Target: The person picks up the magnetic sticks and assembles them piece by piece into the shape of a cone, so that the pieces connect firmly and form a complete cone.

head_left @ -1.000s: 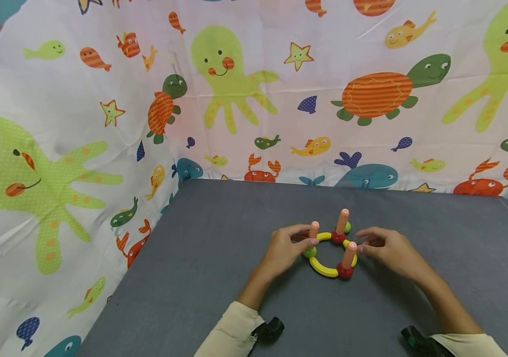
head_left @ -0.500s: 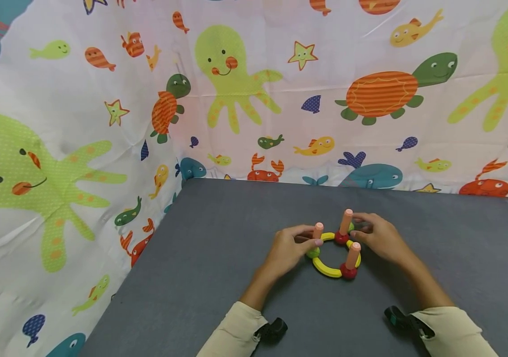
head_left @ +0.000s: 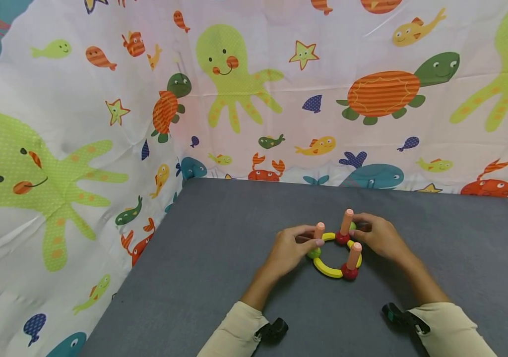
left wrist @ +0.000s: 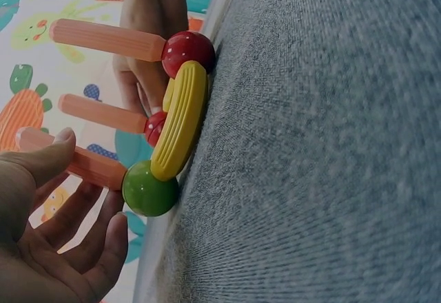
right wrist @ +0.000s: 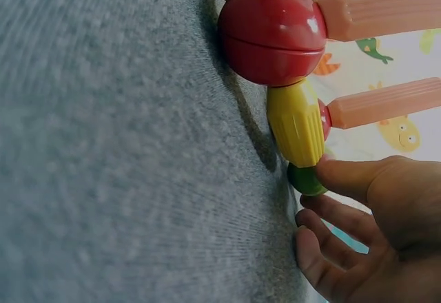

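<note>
A ring of curved yellow pieces point(head_left: 327, 269) joined by red and green balls lies on the grey surface. Upright peach ribbed pegs stand in the front red ball point(head_left: 349, 272), the back red ball point(head_left: 342, 238) and the left green ball point(left wrist: 150, 188). My left hand point(head_left: 286, 250) pinches the left peg point(left wrist: 96, 169) between thumb and fingers, just over its green ball. At the back right, my right hand point(head_left: 381, 239) holds the other green ball point(right wrist: 306, 180), thumb on one side and fingers on the other. That ball is partly hidden by the thumb and a yellow piece.
The grey tabletop point(head_left: 218, 258) extends around the toy. A white curtain point(head_left: 281, 119) printed with sea animals rises along its back and left edges. Black wrist cameras sit at the left cuff point(head_left: 231, 329) and right cuff point(head_left: 448, 329).
My right hand has moved from the ring's right side up to the back right green ball and taken hold of it. The left hand keeps its pinch on the peg.
</note>
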A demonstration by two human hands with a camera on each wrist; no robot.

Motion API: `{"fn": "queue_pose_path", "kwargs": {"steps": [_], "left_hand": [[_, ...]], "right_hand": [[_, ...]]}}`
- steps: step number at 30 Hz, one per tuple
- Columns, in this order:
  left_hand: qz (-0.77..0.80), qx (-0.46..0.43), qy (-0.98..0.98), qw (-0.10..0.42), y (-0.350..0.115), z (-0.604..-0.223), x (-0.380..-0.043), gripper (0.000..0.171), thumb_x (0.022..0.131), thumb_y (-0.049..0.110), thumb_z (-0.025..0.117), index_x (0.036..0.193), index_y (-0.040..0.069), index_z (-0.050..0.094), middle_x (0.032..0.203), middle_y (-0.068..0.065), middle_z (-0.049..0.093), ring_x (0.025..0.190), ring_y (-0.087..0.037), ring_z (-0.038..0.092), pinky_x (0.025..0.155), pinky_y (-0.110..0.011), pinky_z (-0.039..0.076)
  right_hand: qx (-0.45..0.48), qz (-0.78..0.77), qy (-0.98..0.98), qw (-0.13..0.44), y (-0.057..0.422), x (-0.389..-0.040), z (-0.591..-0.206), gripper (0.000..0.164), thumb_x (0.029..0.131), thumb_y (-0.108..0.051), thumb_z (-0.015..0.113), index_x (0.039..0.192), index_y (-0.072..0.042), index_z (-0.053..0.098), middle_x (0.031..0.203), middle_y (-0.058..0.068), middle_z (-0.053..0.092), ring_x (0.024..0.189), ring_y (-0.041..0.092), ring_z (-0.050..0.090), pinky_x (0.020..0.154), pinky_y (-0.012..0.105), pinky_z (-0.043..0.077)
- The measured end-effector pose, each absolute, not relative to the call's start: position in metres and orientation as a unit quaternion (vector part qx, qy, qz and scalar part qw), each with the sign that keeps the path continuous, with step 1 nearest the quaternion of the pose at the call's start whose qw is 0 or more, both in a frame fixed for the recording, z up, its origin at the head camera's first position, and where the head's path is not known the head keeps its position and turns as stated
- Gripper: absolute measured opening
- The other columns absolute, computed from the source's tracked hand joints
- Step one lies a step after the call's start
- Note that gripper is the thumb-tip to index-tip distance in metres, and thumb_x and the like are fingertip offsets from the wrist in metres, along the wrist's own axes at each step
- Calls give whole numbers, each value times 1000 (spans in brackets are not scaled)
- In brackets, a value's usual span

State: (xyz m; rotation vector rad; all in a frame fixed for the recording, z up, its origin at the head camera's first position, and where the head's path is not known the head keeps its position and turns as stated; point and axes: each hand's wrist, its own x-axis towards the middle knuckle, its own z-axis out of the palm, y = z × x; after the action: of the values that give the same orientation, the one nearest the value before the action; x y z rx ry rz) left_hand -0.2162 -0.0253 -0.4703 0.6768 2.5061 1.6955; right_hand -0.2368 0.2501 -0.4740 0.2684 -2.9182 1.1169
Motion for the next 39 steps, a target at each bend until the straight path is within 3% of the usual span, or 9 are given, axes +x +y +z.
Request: {"fn": "queue_pose_path", "kwargs": {"steps": [10,18,24,32,39], "left_hand": [[551,222,804,19,-25,-472,-217,35,97,31,80,129,17,77,115,4,77,100,-4,71,92,-24,57],[550,224,805,13,-26,-472,-216,35,97,32,79,129,17,76,116,2,77,101,-6,72,92,-24,57],[549,216,808,15,-26,-472,-216,35,97,32,80,129,18,76,116,3,78,102,-7,72,93,-24,57],[545,217,810,17,-25,-470,-215,35,97,31,79,129,17,76,116,3,78,102,-7,72,93,-25,57],[547,218,808,18,-24,-469,-215,36,97,31,80,130,17,76,116,2,78,102,-7,72,93,-24,57]], "right_hand": [[58,361,-931,12,253,-228,-477,51,105,-27,70,144,3,58,135,29,65,116,46,66,94,61,54],[42,378,-925,11,253,-213,-466,48,107,-28,66,142,4,60,128,27,67,102,35,67,73,37,55],[30,408,-913,15,254,-203,-454,53,110,-37,60,146,1,55,132,27,65,103,34,67,73,34,57],[35,420,-904,68,254,-193,-436,52,109,-34,63,148,-2,54,126,23,68,109,35,63,70,28,59],[31,434,-896,89,251,-186,-422,56,108,-41,61,149,-4,55,128,22,67,119,39,61,71,23,58]]}}
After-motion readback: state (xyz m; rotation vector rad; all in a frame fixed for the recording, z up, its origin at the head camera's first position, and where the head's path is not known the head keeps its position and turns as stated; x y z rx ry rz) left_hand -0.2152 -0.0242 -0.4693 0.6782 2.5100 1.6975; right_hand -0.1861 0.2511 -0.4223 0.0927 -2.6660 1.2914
